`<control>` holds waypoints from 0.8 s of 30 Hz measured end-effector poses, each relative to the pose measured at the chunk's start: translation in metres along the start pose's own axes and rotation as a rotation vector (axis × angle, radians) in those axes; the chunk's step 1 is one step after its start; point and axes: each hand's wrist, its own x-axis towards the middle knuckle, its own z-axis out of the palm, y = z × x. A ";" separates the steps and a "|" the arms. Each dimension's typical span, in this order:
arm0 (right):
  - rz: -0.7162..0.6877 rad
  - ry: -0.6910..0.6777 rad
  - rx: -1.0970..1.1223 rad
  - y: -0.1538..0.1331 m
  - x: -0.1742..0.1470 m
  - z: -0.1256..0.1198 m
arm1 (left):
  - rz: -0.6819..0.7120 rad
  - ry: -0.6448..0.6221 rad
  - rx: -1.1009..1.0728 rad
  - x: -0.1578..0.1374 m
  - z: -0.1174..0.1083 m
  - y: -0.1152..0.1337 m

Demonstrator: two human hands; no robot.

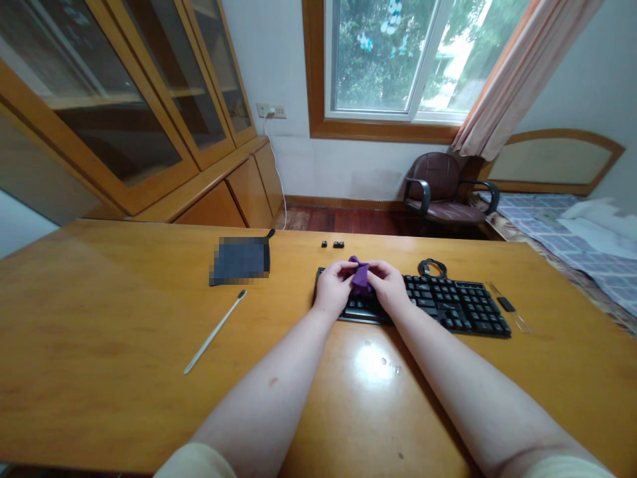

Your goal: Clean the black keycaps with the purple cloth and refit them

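Both of my hands are together above the left half of a black keyboard (462,309), pinching a purple cloth (361,277) between them. My left hand (333,289) grips the cloth's left side, and my right hand (389,285) its right side. Something dark, perhaps a keycap, shows in the cloth between the fingertips, too small to make out. Behind the hands, a few loose black keycaps (338,245) lie on the table. The keyboard's coiled cable (432,268) rests along its far edge. To its right is a keycap puller (506,304) with wire loops.
On the left of the wooden table (124,332) lie a dark pouch (241,260), partly pixelated, and a slim white brush (213,334) with a dark tip. Beyond the table's far edge stand an office chair (438,186) and a bed (592,245). A glass-door cabinet (194,166) is at the left.
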 end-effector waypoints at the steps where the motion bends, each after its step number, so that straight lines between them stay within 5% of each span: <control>1: 0.005 -0.012 -0.001 0.000 0.000 0.000 | 0.055 -0.008 0.074 -0.001 -0.001 0.001; 6: 0.026 0.007 -0.051 -0.003 -0.001 0.001 | 0.204 -0.047 0.326 -0.006 -0.005 0.006; 24: 0.071 0.002 -0.016 -0.004 0.004 -0.001 | 0.051 -0.052 0.081 -0.003 -0.003 0.002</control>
